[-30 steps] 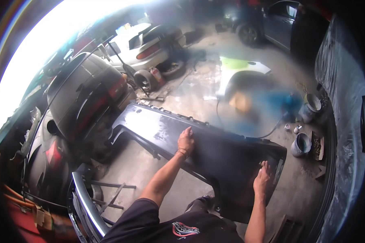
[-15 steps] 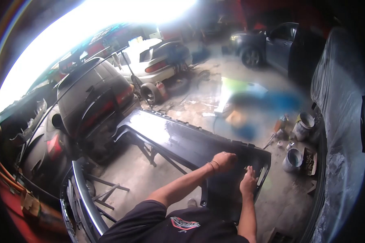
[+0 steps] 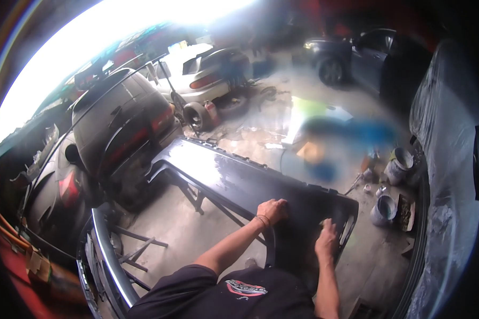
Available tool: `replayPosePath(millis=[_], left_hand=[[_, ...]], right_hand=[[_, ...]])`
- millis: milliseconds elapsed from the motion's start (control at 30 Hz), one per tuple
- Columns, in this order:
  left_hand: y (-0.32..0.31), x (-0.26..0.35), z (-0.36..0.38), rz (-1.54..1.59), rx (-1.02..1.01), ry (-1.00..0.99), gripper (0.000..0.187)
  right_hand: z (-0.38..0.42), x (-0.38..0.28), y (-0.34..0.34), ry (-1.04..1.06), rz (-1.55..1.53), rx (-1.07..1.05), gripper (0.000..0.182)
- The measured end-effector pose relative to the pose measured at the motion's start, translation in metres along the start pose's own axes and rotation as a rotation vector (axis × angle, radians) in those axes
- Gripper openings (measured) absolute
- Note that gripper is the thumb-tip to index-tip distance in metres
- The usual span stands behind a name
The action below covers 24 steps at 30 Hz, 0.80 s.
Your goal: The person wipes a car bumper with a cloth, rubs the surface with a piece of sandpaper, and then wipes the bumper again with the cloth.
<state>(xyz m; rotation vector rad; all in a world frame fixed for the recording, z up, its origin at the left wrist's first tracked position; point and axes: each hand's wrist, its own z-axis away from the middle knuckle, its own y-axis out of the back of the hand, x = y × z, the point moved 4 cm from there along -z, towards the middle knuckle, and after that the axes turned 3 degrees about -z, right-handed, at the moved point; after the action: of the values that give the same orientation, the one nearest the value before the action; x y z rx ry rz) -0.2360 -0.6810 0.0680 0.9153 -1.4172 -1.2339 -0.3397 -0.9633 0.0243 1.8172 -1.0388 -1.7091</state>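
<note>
A long dark car fender [image 3: 298, 199] lies across a stand [image 3: 199, 201] in front of me, glossy at its far left end and duller toward the right. On its dull surface rests my left hand [image 3: 273, 211], with the fingers curled down; whatever is under them is hidden. My right hand [image 3: 327, 243] is closed over the fender's right end, close to its slotted edge. A small pale scrap shows at its fingertips, too blurred to name.
Paint-stained buckets [image 3: 383, 210] stand on the floor to the right, near plastic sheeting [image 3: 447, 159]. A chrome-edged bumper [image 3: 107, 260] is at lower left. Behind are a dark vehicle [image 3: 120, 117], a white car [image 3: 197, 80], a loose tyre [image 3: 196, 116] and another car [image 3: 351, 64].
My left hand has slid left along the fender, away from my right hand. The right hand stays at nearly the same spot. The view has shifted slightly.
</note>
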Motion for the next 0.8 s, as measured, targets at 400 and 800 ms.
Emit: replayPosePath(millis=[400, 800], left_hand=[[0.010, 0.005, 0.004, 0.038, 0.070, 0.016, 0.045], [-0.021, -0.008, 0.000, 0.123, 0.182, -0.033, 0.036]], right_hand=[[-0.016, -0.002, -0.030, 0.007, 0.069, 0.006, 0.052], [-0.034, 0.014, -0.046, 0.229, 0.078, 0.091, 0.046]])
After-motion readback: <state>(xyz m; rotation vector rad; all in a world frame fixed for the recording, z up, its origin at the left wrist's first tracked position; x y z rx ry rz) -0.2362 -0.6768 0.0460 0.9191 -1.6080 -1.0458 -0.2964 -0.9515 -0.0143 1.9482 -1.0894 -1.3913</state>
